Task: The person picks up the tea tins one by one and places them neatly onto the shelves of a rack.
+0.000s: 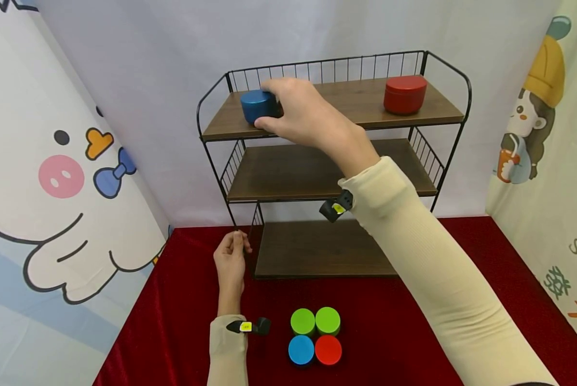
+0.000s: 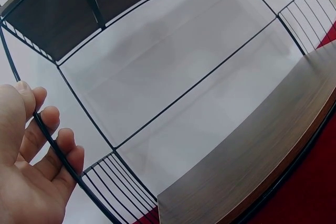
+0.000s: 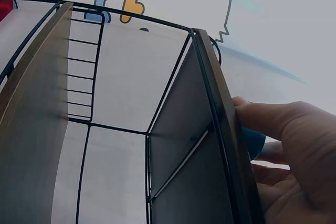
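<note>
My right hand (image 1: 300, 110) grips a round blue tin (image 1: 256, 106) at the left end of the top shelf, thumb at its front and fingers behind. In the right wrist view, the blue tin (image 3: 254, 141) shows only partly past the thumb and the shelf edge. Lower down, my left hand (image 1: 230, 254) pinches the front left post of the black wire shelf rack. Its thumb and fingers close about the thin metal post (image 2: 59, 153) in the left wrist view. A red tin (image 1: 404, 95) stands at the right end of the top shelf.
The rack has a brown middle shelf (image 1: 288, 170) and a bottom shelf (image 1: 317, 249). Two green lids, a blue lid (image 1: 301, 350) and a red lid (image 1: 328, 349) sit grouped on the red cloth (image 1: 172, 321). Printed curtains hang at both sides.
</note>
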`<state>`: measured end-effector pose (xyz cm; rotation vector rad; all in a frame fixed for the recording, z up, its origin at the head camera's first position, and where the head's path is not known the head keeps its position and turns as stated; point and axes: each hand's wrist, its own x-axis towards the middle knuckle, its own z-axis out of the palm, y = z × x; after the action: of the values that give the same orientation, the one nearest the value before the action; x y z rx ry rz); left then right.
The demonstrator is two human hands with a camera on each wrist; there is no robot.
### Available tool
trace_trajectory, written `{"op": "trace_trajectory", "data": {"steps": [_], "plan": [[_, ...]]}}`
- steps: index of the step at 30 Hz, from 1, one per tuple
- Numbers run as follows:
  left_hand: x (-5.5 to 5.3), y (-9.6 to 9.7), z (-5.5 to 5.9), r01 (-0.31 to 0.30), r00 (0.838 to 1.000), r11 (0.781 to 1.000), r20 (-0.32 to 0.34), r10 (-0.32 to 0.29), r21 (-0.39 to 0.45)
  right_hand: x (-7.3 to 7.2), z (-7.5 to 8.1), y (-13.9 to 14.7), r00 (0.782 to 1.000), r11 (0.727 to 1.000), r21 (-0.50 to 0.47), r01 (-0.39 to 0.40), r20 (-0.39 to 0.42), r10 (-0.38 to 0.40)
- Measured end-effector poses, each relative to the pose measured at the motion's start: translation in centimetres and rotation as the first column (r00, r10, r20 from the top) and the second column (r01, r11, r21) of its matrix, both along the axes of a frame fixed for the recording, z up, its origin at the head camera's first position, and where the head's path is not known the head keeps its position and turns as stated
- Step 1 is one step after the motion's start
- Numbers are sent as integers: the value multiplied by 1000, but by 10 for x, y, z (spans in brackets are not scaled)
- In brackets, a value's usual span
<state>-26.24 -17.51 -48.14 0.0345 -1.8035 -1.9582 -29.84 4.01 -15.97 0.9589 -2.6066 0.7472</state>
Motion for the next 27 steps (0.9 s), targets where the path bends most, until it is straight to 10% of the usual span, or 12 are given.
{"op": "trace_trajectory", "data": {"steps": [8, 20, 27], "plan": [[0, 0, 1, 2, 1000, 1000, 6, -2, -11, 24, -8, 12, 989, 998, -67, -18, -146, 8], [0, 1, 0, 10, 1000, 1000, 19, -10, -3, 89, -77, 37, 873, 941, -282, -187, -488, 28], [-1, -2, 0, 7, 1000, 1000, 11, -7, -2, 110, -153, 43, 918, 914, -349, -207, -393, 58]]}}
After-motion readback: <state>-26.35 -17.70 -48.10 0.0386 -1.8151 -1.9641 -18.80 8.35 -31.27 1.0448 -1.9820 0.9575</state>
